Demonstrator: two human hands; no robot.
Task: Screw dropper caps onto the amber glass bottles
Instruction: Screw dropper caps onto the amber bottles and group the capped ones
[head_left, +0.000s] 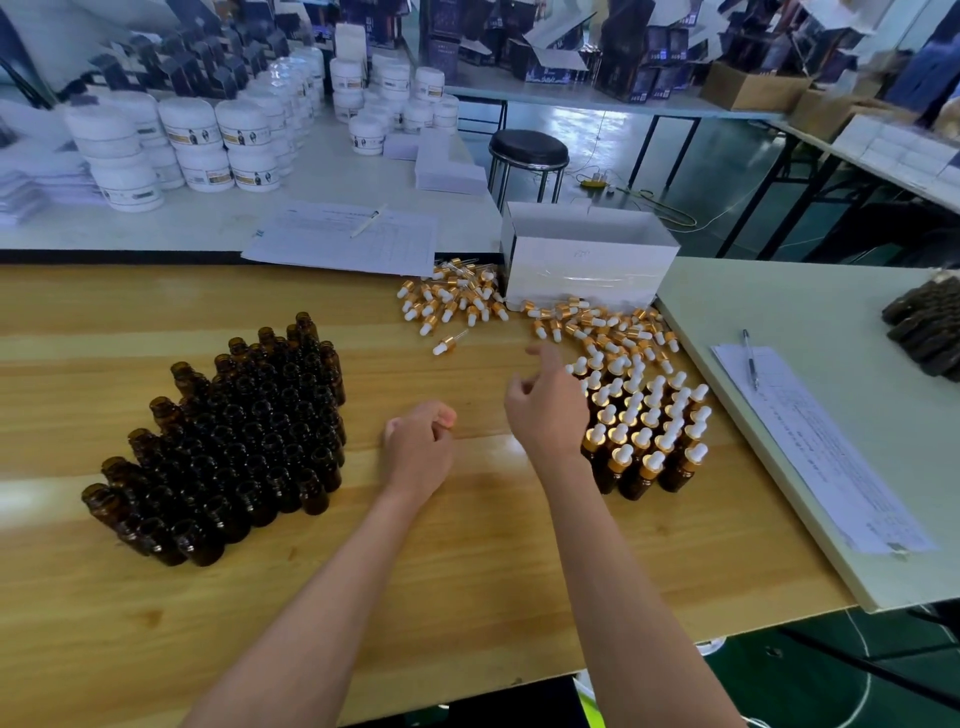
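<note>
Looks like a gap between bottles: neither hand holds one.

Layout, all off the white box (589, 260):
- loose dropper caps (597, 322) spilled against its front and round its left corner, one stray cap (449, 343) a bit nearer the person
- capped bottles (644, 431) in a tight block in front of the box, person's side of the cap pile
- open amber bottles (223, 441) in a block well left of the box, near the wooden table's (467, 545) middle

Hands:
- right hand (545, 410) is raised just left of the capped block, wrist bent, fingers apart and relaxed, empty, index aimed towards the box
- left hand (421, 441) rests on the table between the two blocks, fingers curled into a loose fist, nothing visible in it

To do the step well, my take:
- take a cap by the gold collar, not the rubber bulb
- left hand fetches an edge bottle from the open block so neighbours don't tip
- drop the glass pipette straight down the neck, then twist, so the thread doesn't cross
</note>
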